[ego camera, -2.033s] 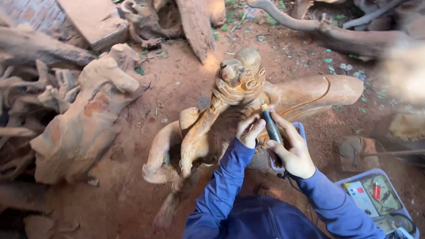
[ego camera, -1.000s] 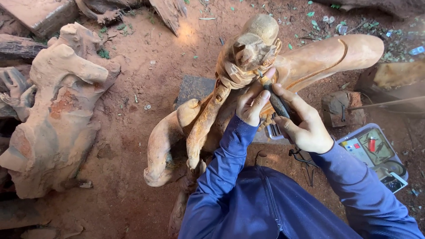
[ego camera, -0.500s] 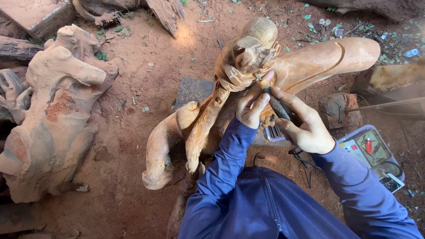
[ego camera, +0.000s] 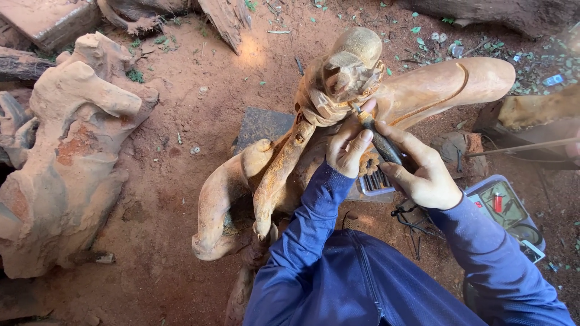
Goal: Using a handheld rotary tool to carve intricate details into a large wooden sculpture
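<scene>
A pale wooden carving [ego camera: 338,102] of an animal figure with long curved limbs stands on red earth in front of me. My right hand [ego camera: 423,172] grips a dark-handled carving tool [ego camera: 380,142], whose tip touches the carving just below its rounded head. My left hand [ego camera: 349,145] rests against the carving beside the tool, its fingers pinching the tool's front end. Both arms wear blue sleeves.
A large rough root sculpture [ego camera: 66,151] lies at the left. A flat dark slab [ego camera: 263,127] sits under the carving. A small tray of tool bits [ego camera: 376,181] and an open plastic case [ego camera: 507,211] lie at the right. Logs [ego camera: 495,12] and wood pieces line the back.
The view has shifted slightly. My hands have stayed on the carving, with the tool tip working at the same spot under the head.
</scene>
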